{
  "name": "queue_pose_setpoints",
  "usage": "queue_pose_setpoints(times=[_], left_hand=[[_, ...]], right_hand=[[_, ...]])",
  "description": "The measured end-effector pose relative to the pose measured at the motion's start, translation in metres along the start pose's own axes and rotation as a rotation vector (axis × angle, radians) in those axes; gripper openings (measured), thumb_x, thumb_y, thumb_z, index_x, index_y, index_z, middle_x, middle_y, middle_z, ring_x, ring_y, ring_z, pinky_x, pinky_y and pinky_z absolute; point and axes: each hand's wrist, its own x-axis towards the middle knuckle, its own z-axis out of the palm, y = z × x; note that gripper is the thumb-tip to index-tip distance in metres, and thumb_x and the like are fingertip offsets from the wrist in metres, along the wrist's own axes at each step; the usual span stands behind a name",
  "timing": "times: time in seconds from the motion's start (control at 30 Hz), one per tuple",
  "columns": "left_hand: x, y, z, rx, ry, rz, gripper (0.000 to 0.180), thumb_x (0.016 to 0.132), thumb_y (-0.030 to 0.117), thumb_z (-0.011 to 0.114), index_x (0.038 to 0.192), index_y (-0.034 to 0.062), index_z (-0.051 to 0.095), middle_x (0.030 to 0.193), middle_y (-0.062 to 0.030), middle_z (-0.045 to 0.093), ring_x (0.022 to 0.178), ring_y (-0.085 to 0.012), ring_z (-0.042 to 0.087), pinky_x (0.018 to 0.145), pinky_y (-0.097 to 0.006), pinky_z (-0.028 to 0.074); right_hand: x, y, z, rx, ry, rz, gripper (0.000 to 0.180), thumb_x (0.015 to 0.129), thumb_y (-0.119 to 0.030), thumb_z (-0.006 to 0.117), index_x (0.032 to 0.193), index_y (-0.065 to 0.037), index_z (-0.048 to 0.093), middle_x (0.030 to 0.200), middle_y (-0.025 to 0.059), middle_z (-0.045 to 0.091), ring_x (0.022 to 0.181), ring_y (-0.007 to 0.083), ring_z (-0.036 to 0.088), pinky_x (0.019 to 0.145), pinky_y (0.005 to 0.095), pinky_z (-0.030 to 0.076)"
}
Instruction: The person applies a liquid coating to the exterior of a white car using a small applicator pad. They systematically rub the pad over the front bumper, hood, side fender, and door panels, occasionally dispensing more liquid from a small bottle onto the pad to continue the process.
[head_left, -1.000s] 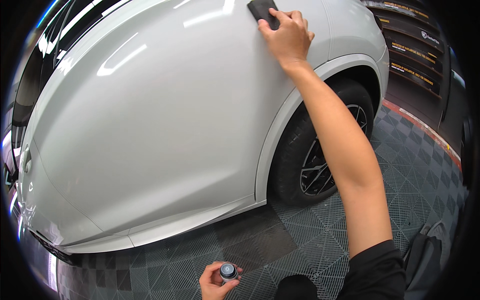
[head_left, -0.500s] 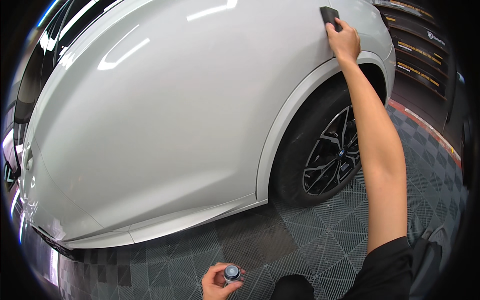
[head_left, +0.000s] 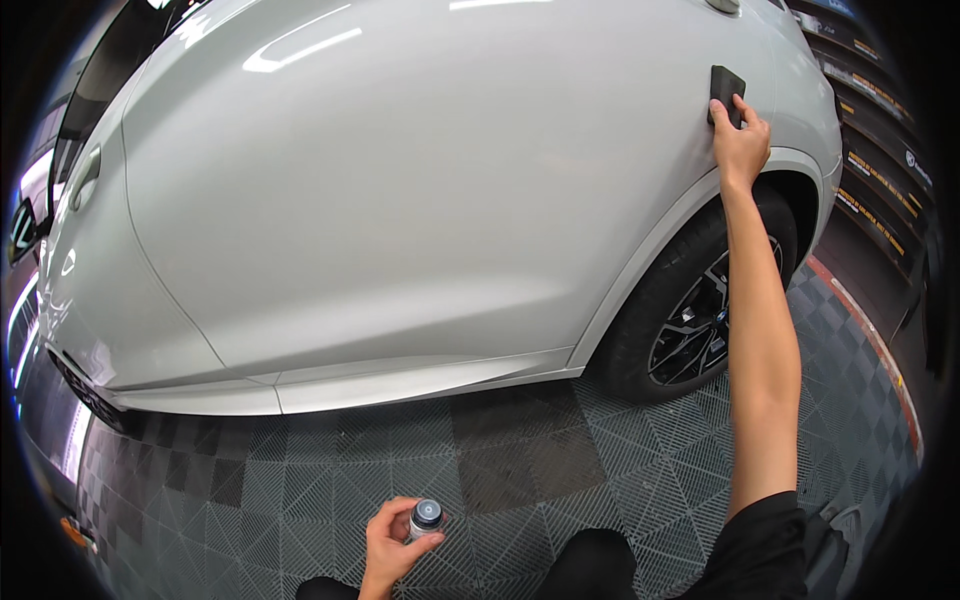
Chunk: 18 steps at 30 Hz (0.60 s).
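Stretched out to the upper right, my right hand (head_left: 742, 146) grips a black applicator block (head_left: 728, 88). The block lies against the pale grey-white car's side panel (head_left: 420, 220), above the wheel arch (head_left: 700, 200). Fingers and thumb sit on the block's two sides, and its lower end is partly hidden by them. Low in front of me, my left hand (head_left: 391, 540) holds a small bottle (head_left: 427, 518) with a dark cap upright between thumb and fingers, apart from the car.
A black tyre with a multi-spoke wheel (head_left: 695, 330) stands behind my right forearm. Grey ribbed floor tiles (head_left: 350, 470) run beneath the car. Dark shelving (head_left: 870, 150) with printed strips is at the far right, beyond a red floor edge (head_left: 875, 340). A door handle (head_left: 85, 180) juts out at the left.
The whole view has shifted, showing more of the car's left side. My right hand still presses the block to the panel over the wheel. The left hand still holds the bottle.
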Motion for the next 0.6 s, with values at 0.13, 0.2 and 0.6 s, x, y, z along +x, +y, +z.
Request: queue_pose_setpoints(times=[0.13,0.2,0.6], left_hand=[[-0.010,-0.003,-0.025,-0.044,0.027,0.023,0.051,0.070,-0.010,0.077,0.115,-0.0032,0.052,0.100,-0.0138,0.062,0.097,-0.0252,0.067,0.086,-0.036,0.055],[-0.016,-0.003,-0.036,-0.056,0.050,0.020,0.051,0.070,-0.010,0.077,0.114,-0.0032,0.052,0.100,-0.0137,0.062,0.096,-0.0251,0.067,0.085,-0.035,0.056],[-0.050,0.016,-0.091,-0.100,0.150,0.128,0.049,0.071,-0.008,0.077,0.113,-0.0014,0.052,0.099,-0.0153,0.061,0.091,-0.0238,0.067,0.075,-0.033,0.061]], right_hand=[[-0.033,-0.040,0.008,0.072,0.012,-0.037,0.043,0.073,-0.037,0.077,0.107,-0.013,0.072,0.100,0.0114,0.060,0.097,0.0276,0.059,0.088,0.0384,0.047],[-0.046,-0.060,0.007,0.101,0.012,-0.053,0.043,0.072,-0.036,0.078,0.107,-0.012,0.071,0.100,0.0114,0.060,0.097,0.0274,0.059,0.088,0.0383,0.047],[-0.142,-0.197,0.013,0.288,-0.078,-0.059,0.043,0.070,-0.033,0.080,0.105,-0.009,0.071,0.099,0.0049,0.053,0.096,0.0231,0.054,0.085,0.0371,0.047]])
